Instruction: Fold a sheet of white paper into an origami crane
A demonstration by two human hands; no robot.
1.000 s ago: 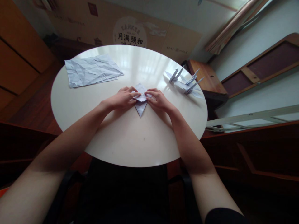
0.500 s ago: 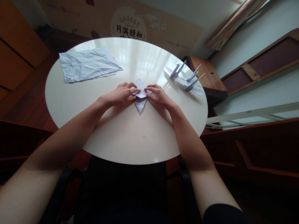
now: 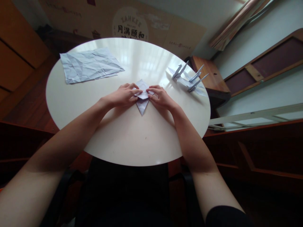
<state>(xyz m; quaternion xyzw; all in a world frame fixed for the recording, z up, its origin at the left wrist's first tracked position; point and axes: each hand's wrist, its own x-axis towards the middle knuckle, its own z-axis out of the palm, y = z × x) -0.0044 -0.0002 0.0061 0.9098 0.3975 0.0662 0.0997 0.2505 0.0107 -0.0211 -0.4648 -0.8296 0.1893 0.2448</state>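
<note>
A small folded paper (image 3: 142, 106) rests on the white oval table, one point facing me and another facing away. Its upper layer forms a flap across the middle. My left hand (image 3: 126, 94) grips the left side of the flap, fingertips on top and thumb at the lower edge. On the right side, my right hand (image 3: 161, 97) pinches the paper the same way. Both hands are closed on it, and their fingers cover its side corners.
Crumpled, creased paper sheets (image 3: 91, 65) lie at the table's back left. Several folded paper cranes (image 3: 189, 80) stand near its right edge. The white table (image 3: 123, 142) has a rounded edge close to my lap. A wooden cabinet (image 3: 209, 74) stands beyond the cranes.
</note>
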